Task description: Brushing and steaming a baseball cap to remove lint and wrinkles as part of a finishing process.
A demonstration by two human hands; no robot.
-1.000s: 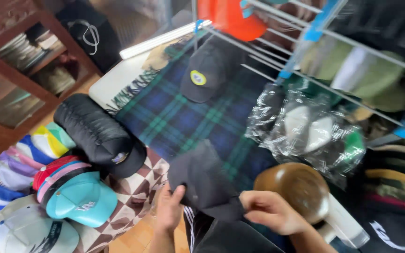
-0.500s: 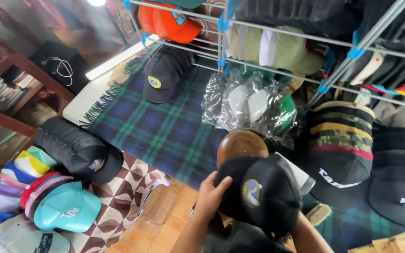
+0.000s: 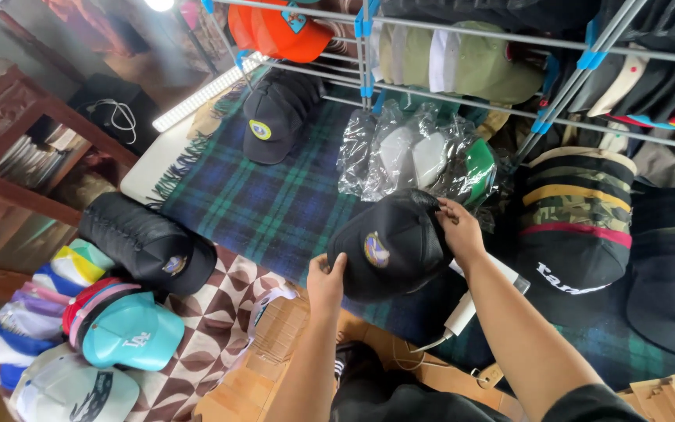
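Both hands grip one black cap (image 3: 388, 248): the left hand (image 3: 326, 283) pinches the edge of its brim, fingers curled over the top, while the right hand (image 3: 460, 228) pinches the back of the crown, pulling it taut. The cap hangs just above the plaid blanket (image 3: 275, 207) covering the surface, near its front edge, badge facing up, beside the plastic-wrapped caps (image 3: 419, 156) and below the metal rack (image 3: 462, 31). The step in hand looks like shaping or inspecting the cap; the next move probably calls for a steady two-handed hold while it is turned or set down without creasing the crown.
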